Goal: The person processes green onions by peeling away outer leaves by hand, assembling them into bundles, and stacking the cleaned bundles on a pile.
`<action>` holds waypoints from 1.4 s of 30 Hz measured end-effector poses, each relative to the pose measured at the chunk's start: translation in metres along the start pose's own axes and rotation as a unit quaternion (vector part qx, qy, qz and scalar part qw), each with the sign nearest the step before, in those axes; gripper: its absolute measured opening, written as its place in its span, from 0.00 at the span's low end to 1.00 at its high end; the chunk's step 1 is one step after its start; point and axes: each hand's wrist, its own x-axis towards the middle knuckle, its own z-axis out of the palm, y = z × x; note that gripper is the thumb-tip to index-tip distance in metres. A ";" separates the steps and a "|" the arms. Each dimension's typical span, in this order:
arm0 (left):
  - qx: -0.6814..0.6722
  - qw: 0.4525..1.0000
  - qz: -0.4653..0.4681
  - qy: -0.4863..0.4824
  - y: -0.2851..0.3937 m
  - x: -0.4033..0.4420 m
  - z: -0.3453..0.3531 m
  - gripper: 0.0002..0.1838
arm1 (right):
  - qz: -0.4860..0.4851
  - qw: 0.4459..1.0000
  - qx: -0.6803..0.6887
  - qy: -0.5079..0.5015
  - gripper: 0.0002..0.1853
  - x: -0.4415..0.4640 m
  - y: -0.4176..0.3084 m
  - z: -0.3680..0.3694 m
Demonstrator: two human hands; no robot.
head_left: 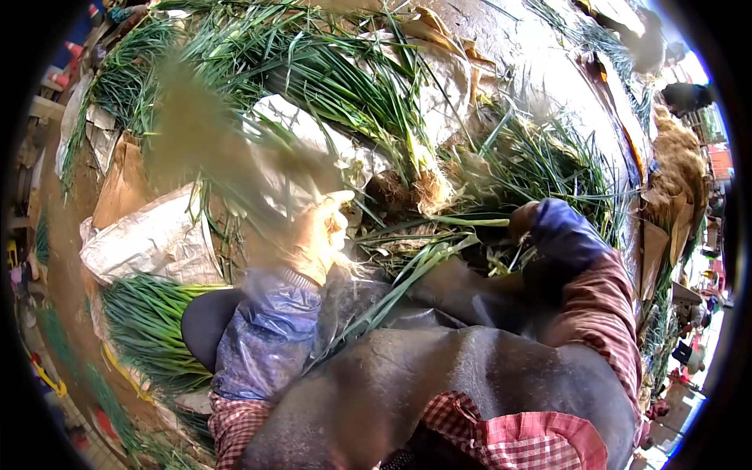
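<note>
My left hand [319, 235], brightly lit, is closed with its fingers curled, in front of a pale sack; what it grips, if anything, I cannot make out. My right hand [522, 220] is closed at the end of a green onion [470, 222] whose leaves run left. Loose green onion leaves [419, 274] lie across the dark apron [439, 352] between my hands. Just beyond them is a bunch of green onions [352, 94] with its pale roots [431, 184] toward me. More green onions [560, 168] lie beyond my right hand.
A tied bundle of green onions [153, 329] lies at left beside a whitish sack [153, 247]. Brown paper [121, 180] and a wet pale sheet [540, 63] cover parts of the ground. Blurred smears cover the upper left view. Stalls and people appear along the right edge.
</note>
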 end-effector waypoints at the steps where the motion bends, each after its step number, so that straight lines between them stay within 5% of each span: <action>1: 0.007 1.000 0.010 -0.007 -0.004 0.000 0.003 0.17 | -0.049 0.998 0.031 0.009 0.12 -0.029 0.004 -0.014; 3: 0.013 1.000 0.018 -0.015 -0.009 0.001 0.014 0.15 | -0.069 0.984 0.155 0.052 0.11 -0.084 -0.024 -0.066; 5: 0.028 0.999 0.025 -0.003 -0.008 -0.001 0.027 0.14 | -0.130 0.925 -0.204 0.294 0.05 -0.056 -0.058 -0.099; 6: 0.023 0.999 0.026 0.010 -0.013 0.003 0.029 0.13 | -0.003 0.896 -0.300 0.329 0.09 -0.054 -0.083 -0.121; 7: 0.017 1.000 0.013 0.019 -0.018 0.008 0.030 0.13 | 0.047 0.921 0.187 0.337 0.20 -0.073 -0.110 -0.154; 8: 0.010 1.000 0.002 0.026 -0.020 0.012 0.033 0.13 | 0.038 0.861 0.116 0.494 0.24 -0.021 -0.105 -0.144; 10: 0.082 0.996 0.019 0.016 -0.024 0.011 0.039 0.16 | 0.146 0.900 0.171 0.373 0.28 0.008 -0.129 -0.167; 12: 0.115 0.993 -0.009 0.038 -0.015 0.000 0.054 0.18 | 0.038 0.930 0.238 0.279 0.25 0.070 -0.109 -0.158; 15: 0.145 0.987 0.047 -0.051 -0.024 0.015 0.033 0.22 | 0.092 0.825 0.365 0.421 0.21 0.083 -0.122 -0.156; 16: 0.093 0.995 0.029 0.010 -0.019 0.011 0.045 0.22 | 0.097 0.771 0.404 0.483 0.20 0.085 -0.121 -0.156; 17: 0.092 0.995 0.023 0.015 -0.019 0.019 0.043 0.21 | 0.016 0.861 0.290 0.418 0.16 -0.019 -0.131 -0.177; 18: 0.090 0.995 0.018 0.034 -0.020 0.028 0.032 0.21 | 0.052 0.880 0.264 0.391 0.15 -0.081 -0.148 -0.190; 20: 0.055 0.998 0.013 0.017 -0.023 0.036 0.019 0.20 | 0.115 0.783 0.420 0.444 0.12 -0.025 -0.138 -0.179; 22: 0.063 0.998 0.004 0.011 -0.025 0.036 0.022 0.20 | 0.134 0.797 0.357 0.468 0.20 -0.010 -0.138 -0.169; 23: 0.059 0.998 -0.001 0.008 -0.026 0.037 0.024 0.20 | 0.065 0.839 0.240 0.484 0.24 -0.015 -0.136 -0.154; 25: 0.043 0.999 -0.012 0.003 -0.027 0.037 0.027 0.19 | 0.146 0.779 0.384 0.474 0.27 0.087 -0.128 -0.144; 28: 0.051 0.999 -0.001 0.006 -0.025 0.032 0.032 0.19 | 0.081 0.798 0.462 0.379 0.27 0.057 -0.119 -0.150; 32: 0.049 0.998 0.008 0.030 -0.026 0.031 0.027 0.18 | 0.165 0.793 0.361 0.462 0.18 -0.013 -0.120 -0.185; 34: 0.040 0.998 0.025 0.035 -0.025 0.032 0.028 0.17 | 0.088 0.793 0.451 0.401 0.18 -0.023 -0.116 -0.191; 35: 0.042 0.998 0.032 0.038 -0.026 0.032 0.028 0.17 | 0.028 0.738 0.497 0.455 0.14 -0.024 -0.123 -0.180; 36: 0.044 0.997 0.038 0.040 -0.026 0.033 0.031 0.16 | -0.163 0.819 0.237 0.497 0.09 -0.024 -0.121 -0.175; 38: 0.131 0.988 0.081 0.023 -0.028 0.036 0.030 0.21 | -0.347 0.695 0.259 0.574 0.05 0.046 -0.133 -0.152; 39: 0.078 0.994 0.063 0.045 -0.034 0.036 0.042 0.21 | -0.327 0.687 0.214 0.612 0.06 0.018 -0.149 -0.155; 40: 0.022 0.996 0.045 0.074 -0.039 0.037 0.051 0.22 | -0.370 0.659 0.534 0.380 0.08 -0.014 -0.163 -0.147; 41: 0.006 0.999 -0.015 0.030 -0.041 0.037 0.044 0.21 | -0.292 0.457 0.820 0.185 0.10 -0.082 -0.183 -0.149; 42: -0.014 0.997 -0.073 -0.015 -0.038 0.031 0.041 0.21 | -0.361 0.485 0.770 0.207 0.13 -0.062 -0.190 -0.148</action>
